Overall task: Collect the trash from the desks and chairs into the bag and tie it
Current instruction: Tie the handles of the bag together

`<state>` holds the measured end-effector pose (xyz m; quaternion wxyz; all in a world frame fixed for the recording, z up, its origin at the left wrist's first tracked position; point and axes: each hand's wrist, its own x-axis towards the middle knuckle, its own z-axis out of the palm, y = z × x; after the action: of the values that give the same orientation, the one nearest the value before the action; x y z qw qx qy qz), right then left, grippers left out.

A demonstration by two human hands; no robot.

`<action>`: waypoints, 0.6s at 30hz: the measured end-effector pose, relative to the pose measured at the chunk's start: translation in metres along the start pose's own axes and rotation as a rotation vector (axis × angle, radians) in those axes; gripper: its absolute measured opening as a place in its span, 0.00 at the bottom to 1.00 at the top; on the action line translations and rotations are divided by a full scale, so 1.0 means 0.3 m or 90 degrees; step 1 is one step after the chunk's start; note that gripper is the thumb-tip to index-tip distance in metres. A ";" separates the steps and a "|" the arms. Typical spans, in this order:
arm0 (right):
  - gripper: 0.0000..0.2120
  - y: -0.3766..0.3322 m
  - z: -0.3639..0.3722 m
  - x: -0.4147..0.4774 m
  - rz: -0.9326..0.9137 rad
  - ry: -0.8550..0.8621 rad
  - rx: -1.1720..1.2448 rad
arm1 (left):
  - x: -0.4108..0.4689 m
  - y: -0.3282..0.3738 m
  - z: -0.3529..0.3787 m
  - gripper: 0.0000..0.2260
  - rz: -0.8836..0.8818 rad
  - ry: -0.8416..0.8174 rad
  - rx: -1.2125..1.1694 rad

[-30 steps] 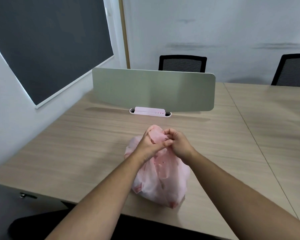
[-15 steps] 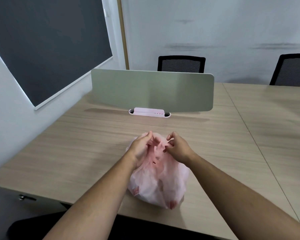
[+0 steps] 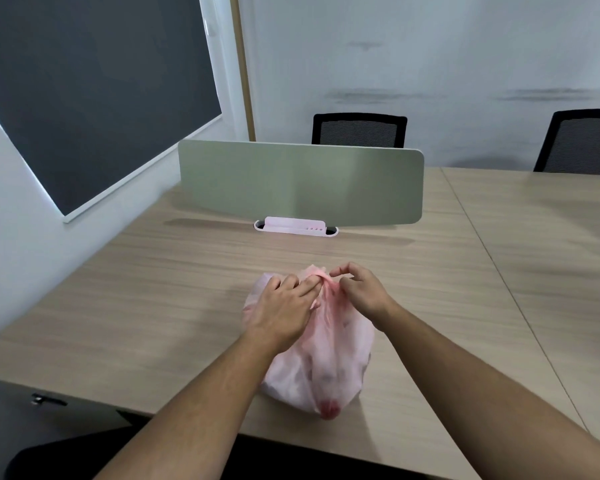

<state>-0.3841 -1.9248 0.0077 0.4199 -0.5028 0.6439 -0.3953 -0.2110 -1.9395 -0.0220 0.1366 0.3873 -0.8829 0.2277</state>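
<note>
A filled, translucent pink plastic bag [image 3: 321, 368] lies on the wooden desk [image 3: 153, 306] close to its near edge. Its gathered top is bunched into a twisted neck at the far end. My left hand [image 3: 284, 306] lies over the bag's left side, and its fingertips pinch the neck. My right hand [image 3: 359, 289] is at the right of the neck, fingers curled, pinching the same bunched plastic. The two hands nearly touch. What is inside the bag shows only as dim shapes.
A grey-green divider panel [image 3: 300, 181] stands across the desk behind the bag, with a pink clamp base [image 3: 295, 226] under it. Two black mesh chairs [image 3: 359, 129] [image 3: 581, 142] stand beyond. A dark board [image 3: 84, 88] hangs on the left wall. A second desk [image 3: 551, 237] adjoins at right.
The hands dropped from a raised, clasped hold on the bag's top to lie lower on it. The bag's top has flattened, and the neck sits between the fingertips.
</note>
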 end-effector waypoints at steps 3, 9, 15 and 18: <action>0.14 0.018 0.006 0.020 -0.014 -0.038 -0.029 | -0.011 0.007 0.010 0.19 -0.013 0.044 -0.033; 0.12 0.007 0.008 0.025 -0.045 -0.072 -0.013 | -0.012 0.000 0.010 0.18 -0.018 0.048 -0.073; 0.16 0.023 0.013 0.023 -0.080 -0.046 0.024 | -0.006 0.003 0.014 0.17 -0.003 0.051 -0.102; 0.18 0.018 0.013 0.018 -0.093 -0.076 0.052 | -0.005 0.002 0.011 0.17 0.006 0.060 -0.115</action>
<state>-0.3829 -1.9295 0.0007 0.4481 -0.5535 0.5624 -0.4201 -0.2107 -1.9398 -0.0258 0.2112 0.3583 -0.8941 0.1659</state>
